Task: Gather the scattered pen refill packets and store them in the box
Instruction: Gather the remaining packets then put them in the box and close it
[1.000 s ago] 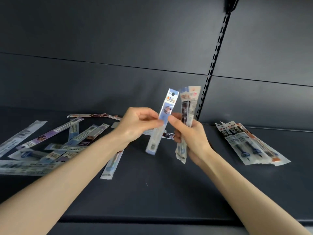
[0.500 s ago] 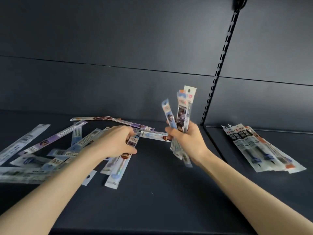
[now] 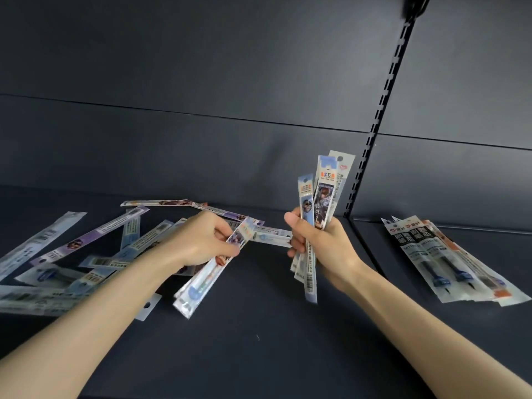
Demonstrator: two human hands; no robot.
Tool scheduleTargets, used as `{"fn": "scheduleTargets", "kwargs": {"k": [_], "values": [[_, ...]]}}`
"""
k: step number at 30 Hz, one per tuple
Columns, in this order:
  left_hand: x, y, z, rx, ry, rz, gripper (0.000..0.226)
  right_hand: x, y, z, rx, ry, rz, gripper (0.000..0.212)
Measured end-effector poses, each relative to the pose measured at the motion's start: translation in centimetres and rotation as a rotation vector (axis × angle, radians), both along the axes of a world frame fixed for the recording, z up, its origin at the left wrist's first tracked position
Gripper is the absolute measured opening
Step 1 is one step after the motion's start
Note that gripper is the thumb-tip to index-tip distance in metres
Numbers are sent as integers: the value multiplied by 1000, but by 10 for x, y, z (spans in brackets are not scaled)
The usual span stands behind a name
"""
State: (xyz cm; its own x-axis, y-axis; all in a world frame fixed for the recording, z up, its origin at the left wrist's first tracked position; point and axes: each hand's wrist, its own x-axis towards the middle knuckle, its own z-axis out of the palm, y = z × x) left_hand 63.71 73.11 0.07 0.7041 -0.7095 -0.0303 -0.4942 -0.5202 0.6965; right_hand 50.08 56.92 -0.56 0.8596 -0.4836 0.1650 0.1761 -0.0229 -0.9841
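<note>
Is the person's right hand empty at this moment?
No, the right hand grips a bundle of refill packets, which stand roughly upright.

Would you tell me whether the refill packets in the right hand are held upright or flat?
Upright: the right hand grips the packet bundle at mid-length, hang-hole ends up, clear of the shelf.

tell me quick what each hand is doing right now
Left hand: closed on a refill packet, maybe two.
Right hand: closed on an upright bundle of packets.
</note>
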Motion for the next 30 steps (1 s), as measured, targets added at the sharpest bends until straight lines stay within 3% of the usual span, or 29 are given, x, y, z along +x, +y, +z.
{"fn": "scheduleTargets", "kwargs": {"k": [2, 5, 10, 13, 17, 21, 25, 30], "values": [[-4, -1, 5, -217, 96, -7, 12, 0, -1, 0, 30, -30, -2, 18], [-19, -9, 18, -444, 264, -65, 13, -3, 3, 0, 11, -30, 78, 8], [-32, -36, 27, -562, 314, -172, 19, -4, 5, 1, -6, -27, 213, 30], [-25, -47, 24, -511, 231, -178, 20, -6, -1, 2, -8, 23, 60, 12], [6, -48, -8, -118, -195, -154, 37, -10, -18, 7, 19, 37, -87, 11], [12, -51, -28, 50, -338, -211, 40, -11, -26, 11, -39, -65, -232, 18], [12, -54, -25, 42, -355, -212, 27, -12, -23, 4, -154, 12, -189, 17], [14, -53, -21, -60, -159, -227, 21, -7, -20, -4, -265, 80, -155, 18]]}}
